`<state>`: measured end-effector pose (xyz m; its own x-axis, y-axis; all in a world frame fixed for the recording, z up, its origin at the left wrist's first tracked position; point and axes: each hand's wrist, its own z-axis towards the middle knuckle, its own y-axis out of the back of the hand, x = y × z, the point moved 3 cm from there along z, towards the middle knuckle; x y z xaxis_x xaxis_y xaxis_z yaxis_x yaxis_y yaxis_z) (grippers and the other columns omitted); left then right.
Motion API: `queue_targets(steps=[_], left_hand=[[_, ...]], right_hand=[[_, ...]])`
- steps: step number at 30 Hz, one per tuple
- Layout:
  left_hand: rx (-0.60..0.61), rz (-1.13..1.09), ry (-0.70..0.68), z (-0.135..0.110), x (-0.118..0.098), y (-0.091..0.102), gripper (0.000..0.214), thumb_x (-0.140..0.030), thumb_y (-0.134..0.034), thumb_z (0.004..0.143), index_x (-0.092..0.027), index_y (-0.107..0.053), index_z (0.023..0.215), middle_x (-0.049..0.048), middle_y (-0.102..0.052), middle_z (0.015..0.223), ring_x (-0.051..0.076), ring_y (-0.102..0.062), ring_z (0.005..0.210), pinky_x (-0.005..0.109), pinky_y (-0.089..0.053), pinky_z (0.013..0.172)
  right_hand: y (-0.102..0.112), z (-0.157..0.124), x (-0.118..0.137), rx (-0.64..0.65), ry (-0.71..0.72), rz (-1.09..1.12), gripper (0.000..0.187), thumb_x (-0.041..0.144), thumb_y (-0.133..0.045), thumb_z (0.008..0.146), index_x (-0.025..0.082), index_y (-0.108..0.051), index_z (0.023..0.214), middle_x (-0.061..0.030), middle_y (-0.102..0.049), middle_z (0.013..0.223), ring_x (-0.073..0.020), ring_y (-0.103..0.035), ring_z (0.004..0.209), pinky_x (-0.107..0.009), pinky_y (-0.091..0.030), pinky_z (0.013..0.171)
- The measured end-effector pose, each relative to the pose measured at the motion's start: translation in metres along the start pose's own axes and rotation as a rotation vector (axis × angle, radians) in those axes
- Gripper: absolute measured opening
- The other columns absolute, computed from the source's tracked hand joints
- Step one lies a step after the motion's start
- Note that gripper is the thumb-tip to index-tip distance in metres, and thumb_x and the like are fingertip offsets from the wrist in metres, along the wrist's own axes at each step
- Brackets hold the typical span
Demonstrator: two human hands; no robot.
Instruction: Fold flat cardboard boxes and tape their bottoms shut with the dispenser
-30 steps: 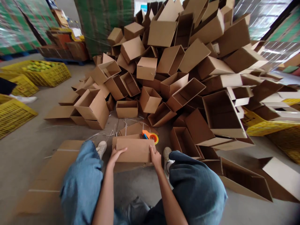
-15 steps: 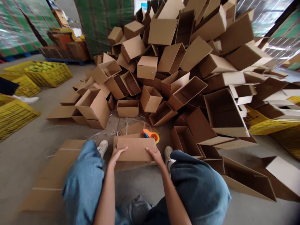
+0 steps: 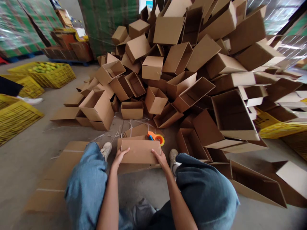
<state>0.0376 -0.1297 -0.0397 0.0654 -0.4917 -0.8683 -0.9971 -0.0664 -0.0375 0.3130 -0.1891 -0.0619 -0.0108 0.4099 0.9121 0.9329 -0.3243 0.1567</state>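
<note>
A brown cardboard box (image 3: pixel 140 151) stands on the floor between my feet. My left hand (image 3: pixel 119 157) grips its left edge, fingers curled over the flap. At its right near corner my right hand (image 3: pixel 160 158) rests with fingers on the flap. An orange tape dispenser with a yellow roll (image 3: pixel 155 137) lies just behind the box, touching neither hand. My knees in blue jeans (image 3: pixel 87 179) frame both sides.
A tall heap of open cardboard boxes (image 3: pixel 182 70) fills the floor ahead and to the right. Flattened cardboard (image 3: pixel 59 169) lies under my left leg. Yellow plastic crates (image 3: pixel 14 115), one holding green fruit (image 3: pixel 40 67), stand at the left. Wrapped pallets rise behind.
My right hand slid from the box's right side down to its near right corner. The view shifted slightly; the box and left hand stayed in place.
</note>
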Motion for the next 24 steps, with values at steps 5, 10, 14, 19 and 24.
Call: queue_targets(steps=[5, 10, 14, 19, 24], left_hand=[[-0.004, -0.024, -0.017, 0.005, 0.003, 0.001, 0.030, -0.020, -0.081, 0.075, -0.014, -0.072, 0.103, 0.0118, -0.076, 0.112, 0.027, -0.069, 0.112, 0.039, -0.052, 0.102], [-0.030, -0.012, -0.018, 0.000, 0.000, -0.001, 0.031, -0.020, -0.081, 0.075, -0.015, -0.072, 0.104, 0.0105, -0.077, 0.109, 0.027, -0.070, 0.110, 0.038, -0.053, 0.101], [-0.032, -0.023, -0.017, 0.002, 0.003, 0.000, 0.029, -0.025, -0.075, 0.082, -0.014, -0.070, 0.109, 0.0103, -0.076, 0.114, 0.025, -0.068, 0.114, 0.037, -0.052, 0.102], [-0.001, -0.089, -0.034, 0.011, 0.008, 0.002, 0.030, -0.031, -0.071, 0.085, -0.014, -0.071, 0.110, 0.0095, -0.073, 0.122, 0.024, -0.060, 0.127, 0.035, -0.045, 0.110], [0.007, -0.090, -0.053, 0.010, 0.005, 0.003, 0.038, -0.035, -0.077, 0.079, -0.013, -0.071, 0.110, 0.0115, -0.072, 0.123, 0.026, -0.056, 0.130, 0.037, -0.042, 0.112]], right_hand=[[-0.001, 0.000, 0.000, -0.028, -0.015, 0.001, 0.072, 0.059, -0.075, 0.067, 0.017, -0.066, 0.124, -0.0096, -0.074, 0.113, -0.0297, -0.068, 0.108, -0.038, -0.054, 0.092], [-0.001, 0.003, -0.002, -0.035, -0.004, 0.005, 0.067, 0.059, -0.076, 0.066, 0.019, -0.069, 0.119, -0.0078, -0.075, 0.111, -0.0303, -0.068, 0.108, -0.037, -0.054, 0.091], [-0.001, 0.004, -0.004, -0.038, 0.007, 0.006, 0.066, 0.059, -0.075, 0.066, 0.019, -0.069, 0.118, -0.0073, -0.075, 0.110, -0.0300, -0.068, 0.107, -0.037, -0.055, 0.090], [-0.001, 0.005, -0.006, -0.037, 0.002, -0.010, 0.070, 0.061, -0.074, 0.067, 0.019, -0.067, 0.122, -0.0072, -0.075, 0.112, -0.0290, -0.068, 0.109, -0.037, -0.054, 0.091], [-0.001, 0.005, -0.007, -0.039, -0.003, -0.024, 0.071, 0.062, -0.073, 0.068, 0.017, -0.067, 0.122, -0.0094, -0.074, 0.113, -0.0294, -0.067, 0.110, -0.037, -0.053, 0.093]])
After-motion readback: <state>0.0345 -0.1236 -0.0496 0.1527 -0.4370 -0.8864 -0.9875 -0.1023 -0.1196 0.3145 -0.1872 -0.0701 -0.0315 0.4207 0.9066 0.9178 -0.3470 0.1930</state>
